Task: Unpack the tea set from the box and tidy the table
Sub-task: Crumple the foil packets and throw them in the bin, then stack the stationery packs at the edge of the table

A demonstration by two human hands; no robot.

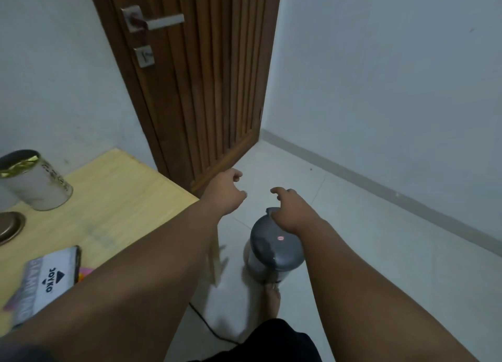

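My left hand [226,191] and my right hand [292,210] both reach forward over the floor, past the right edge of the light wooden table [116,198]. Each hand has loosely curled fingers that stay apart, and neither holds anything. Below my right hand a grey-lidded kettle [271,249] stands on the white floor; the hand covers part of its lid in the picture. On the table's far left stands a white tin [38,182] with gold foil at its open top. A round brown lid [9,227] lies in front of that tin. No tea set box shows.
A phone [77,261] and a white JOYKO packet [46,283] lie near the table's front edge. A brown wooden door [195,76] stands shut ahead. A black cable [209,326] runs over the floor by my bare foot [273,297].
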